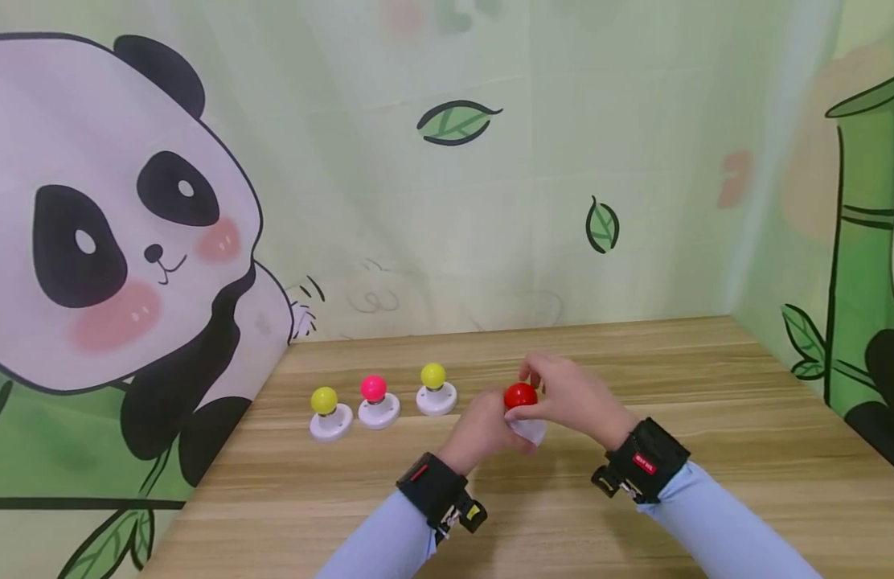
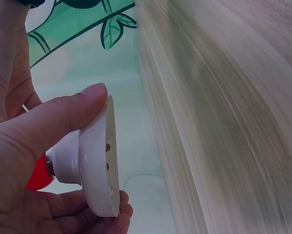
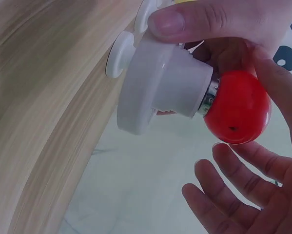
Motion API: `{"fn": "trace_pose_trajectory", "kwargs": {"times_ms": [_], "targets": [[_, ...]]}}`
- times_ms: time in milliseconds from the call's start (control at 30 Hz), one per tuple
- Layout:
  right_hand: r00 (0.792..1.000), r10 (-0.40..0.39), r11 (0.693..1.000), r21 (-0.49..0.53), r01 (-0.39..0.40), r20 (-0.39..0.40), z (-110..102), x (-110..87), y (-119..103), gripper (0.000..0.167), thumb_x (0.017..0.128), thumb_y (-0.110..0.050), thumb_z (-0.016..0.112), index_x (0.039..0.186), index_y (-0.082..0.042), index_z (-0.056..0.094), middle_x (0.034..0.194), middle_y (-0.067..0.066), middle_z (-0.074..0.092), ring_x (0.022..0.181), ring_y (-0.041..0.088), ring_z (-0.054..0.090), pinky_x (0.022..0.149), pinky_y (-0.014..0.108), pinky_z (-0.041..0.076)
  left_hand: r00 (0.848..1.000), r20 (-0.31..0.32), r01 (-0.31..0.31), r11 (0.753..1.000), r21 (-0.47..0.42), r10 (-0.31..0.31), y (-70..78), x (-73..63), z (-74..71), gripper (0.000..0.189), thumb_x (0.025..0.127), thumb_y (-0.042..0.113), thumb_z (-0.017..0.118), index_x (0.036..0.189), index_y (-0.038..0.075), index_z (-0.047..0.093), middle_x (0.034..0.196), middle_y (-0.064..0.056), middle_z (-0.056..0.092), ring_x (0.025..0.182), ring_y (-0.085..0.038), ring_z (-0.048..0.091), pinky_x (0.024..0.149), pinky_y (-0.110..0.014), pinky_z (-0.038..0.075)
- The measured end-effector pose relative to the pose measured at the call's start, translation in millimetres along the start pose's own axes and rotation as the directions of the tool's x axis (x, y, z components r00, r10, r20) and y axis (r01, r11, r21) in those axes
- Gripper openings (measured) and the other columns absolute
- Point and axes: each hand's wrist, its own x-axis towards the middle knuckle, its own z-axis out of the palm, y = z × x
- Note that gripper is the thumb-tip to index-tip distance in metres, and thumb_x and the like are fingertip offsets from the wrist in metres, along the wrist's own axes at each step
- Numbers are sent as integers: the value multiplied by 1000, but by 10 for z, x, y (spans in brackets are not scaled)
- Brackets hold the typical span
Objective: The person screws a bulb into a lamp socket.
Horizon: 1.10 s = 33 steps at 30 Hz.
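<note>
A red bulb [image 3: 238,107] with a metal screw collar sits in a round white lamp socket [image 3: 177,83], held up over the table and tilted. My left hand [image 1: 483,430] grips the socket; in the left wrist view its thumb [image 2: 89,102] lies on the base's rim, fingers on the opposite side. Small brass-coloured screws show on the base's underside. Around the red bulb is my right hand [image 1: 570,398], pinching it between thumb and a finger while the other fingers [image 3: 223,195] spread loosely. In the head view, the left hand partly covers the socket.
To the left on the wooden table [image 1: 635,523] stand three white sockets with bulbs: a yellow bulb [image 1: 324,400], a pink bulb [image 1: 373,388] and another yellow bulb [image 1: 433,375]. A printed panda-and-leaf backdrop [image 1: 490,241] rises behind the table and along its sides.
</note>
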Motion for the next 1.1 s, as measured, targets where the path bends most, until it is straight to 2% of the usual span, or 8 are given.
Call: {"fn": "trace_pose_trajectory", "kwargs": {"times_ms": [267, 433, 567, 767, 867, 967, 1033, 1100], "targets": [[1000, -9, 1000, 2, 9, 27, -11, 5, -15, 41, 72, -38, 85, 96, -14, 62, 86, -3, 63, 74, 12, 56, 62, 22, 49, 1000, 1, 11, 1000, 12, -11, -12, -11, 6, 58, 65, 19, 90, 115, 11, 62, 105, -3, 64, 89, -16, 57, 82, -29, 52], [987, -93, 989, 125, 77, 128, -75, 7, 60, 39, 79, -20, 80, 113, -10, 65, 106, 2, 68, 93, 18, 62, 80, 34, 55, 1000, -15, 24, 999, 23, -24, -10, -31, 10, 65, 64, 19, 91, 119, 9, 59, 109, -4, 64, 93, -18, 59, 88, -34, 51], [965, -178, 971, 193, 140, 194, -121, 5, 125, 45, 82, -10, 75, 125, -6, 62, 120, 9, 66, 107, 26, 63, 93, 46, 51, 1000, -28, 14, 999, 35, -13, -7, -36, 17, 69, 63, 19, 91, 122, 8, 57, 113, -6, 65, 97, -20, 60, 93, -38, 50], [949, -188, 965, 229, 130, 253, -143, 12, 142, 49, 85, -4, 71, 132, -8, 58, 129, 11, 62, 120, 31, 58, 99, 49, 46, 999, -31, -8, 999, 46, 9, -20, -26, 20, 72, 62, 19, 92, 124, 8, 56, 115, -5, 65, 100, -20, 60, 95, -38, 48], [949, -180, 964, 239, 117, 260, -138, 11, 132, 58, 84, -8, 73, 138, -8, 53, 136, 13, 58, 124, 33, 55, 101, 51, 45, 1000, -28, -5, 999, 47, 6, -17, -30, 17, 70, 62, 19, 92, 123, 9, 57, 114, -4, 65, 99, -19, 60, 94, -37, 49], [964, -120, 970, 237, 63, 236, -120, 0, 99, 71, 83, -23, 76, 144, -7, 44, 141, 16, 52, 123, 37, 55, 98, 53, 46, 1000, -24, 2, 999, 45, -1, -13, -33, 12, 67, 62, 19, 92, 120, 9, 59, 111, -4, 65, 95, -18, 60, 91, -35, 50], [979, -53, 979, 201, 12, 198, -91, -3, 58, 76, 80, -36, 78, 142, -7, 44, 136, 17, 55, 115, 36, 60, 91, 49, 51, 1000, -24, 11, 999, 41, -10, -12, -31, 7, 65, 63, 20, 92, 118, 9, 60, 109, -4, 65, 92, -17, 60, 88, -34, 51], [988, 15, 989, 140, -36, 153, -51, 1, 16, 71, 77, -46, 78, 131, -8, 52, 121, 13, 63, 98, 29, 64, 79, 40, 56, 1000, -21, 15, 999, 32, -14, -13, -30, 0, 63, 63, 21, 91, 117, 9, 61, 108, -4, 65, 91, -17, 59, 86, -33, 51]]}}
